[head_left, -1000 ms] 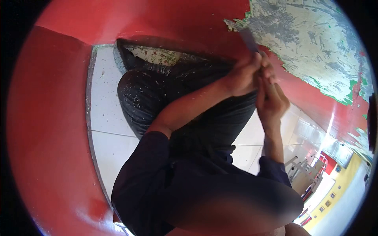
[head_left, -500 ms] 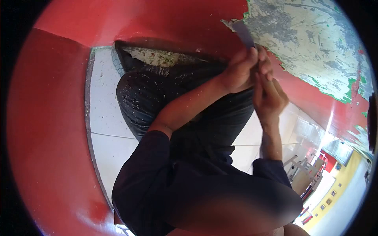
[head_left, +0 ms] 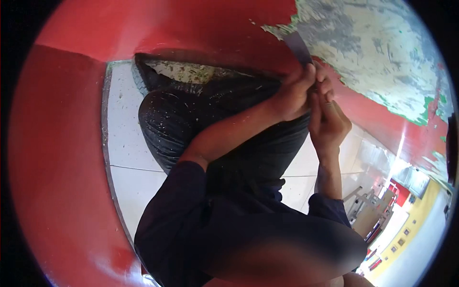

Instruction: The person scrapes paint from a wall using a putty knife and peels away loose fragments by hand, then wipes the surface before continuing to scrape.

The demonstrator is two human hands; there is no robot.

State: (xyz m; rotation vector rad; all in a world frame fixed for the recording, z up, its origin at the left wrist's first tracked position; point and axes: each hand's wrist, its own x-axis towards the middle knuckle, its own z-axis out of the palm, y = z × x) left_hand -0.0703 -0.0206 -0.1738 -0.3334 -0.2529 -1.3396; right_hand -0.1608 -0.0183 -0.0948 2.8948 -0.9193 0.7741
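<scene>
Slightly lower in the view than half a second ago sit the flat-bladed tool [head_left: 299, 49] and the two hands around it, though the whole picture has shifted a little too. From my end I see the left hand [head_left: 293, 96] closed around the tool's near end, thumb lying along the base of the blade. Fingers of the right hand [head_left: 330, 125] press up against the left just below; the handle is hidden, so I can't tell whether they grip it or only brace. The tool's tip lies at the ragged paint edge [head_left: 276, 31], between the red wall [head_left: 201, 26] and the pale bare patch [head_left: 366, 50]; I can't be sure it touches. To work this edge well, I'd set the blade low and nearly flat, get its corner under the lifted rim, and push in short strokes, as a steep angle could gouge the surface or skid. I'd keep the right fingers behind the blade, lending force from below. Pale flakes speckle the dark trousers [head_left: 165, 112], so I'd expect more debris to drop there.
</scene>
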